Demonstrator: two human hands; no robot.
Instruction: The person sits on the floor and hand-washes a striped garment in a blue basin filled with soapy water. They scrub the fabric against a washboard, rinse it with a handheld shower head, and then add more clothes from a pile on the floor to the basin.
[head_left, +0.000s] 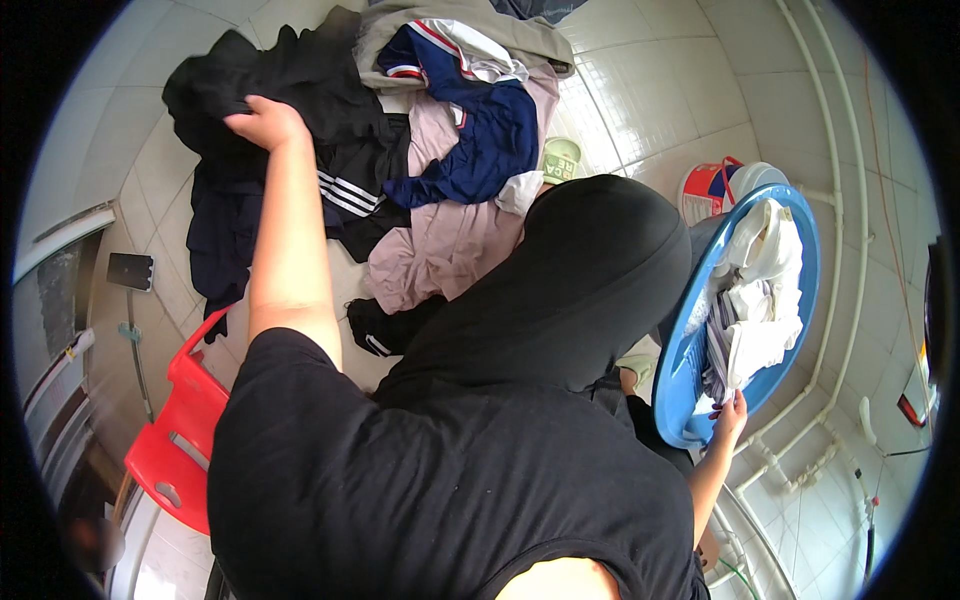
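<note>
My left arm reaches forward to the pile on the floor, and my left hand point(268, 122) is closed on the edge of a black garment point(310, 85). Beside it lie black trousers with white side stripes point(352, 192), a navy top with white and red trim point(480, 130) and a pale pink cloth point(430, 250). Out to the right, my right hand point(733, 412) pinches the near end of a white garment point(760, 340). That garment lies with other white and striped clothes in a tilted blue basin point(672, 405).
A red plastic chair point(165, 455) stands at my left. Beyond the basin are a red, white and blue bucket point(705, 188) and a pale green container point(561, 160). White pipes point(850, 200) run along the right wall. A black garment point(395, 325) lies near my leg.
</note>
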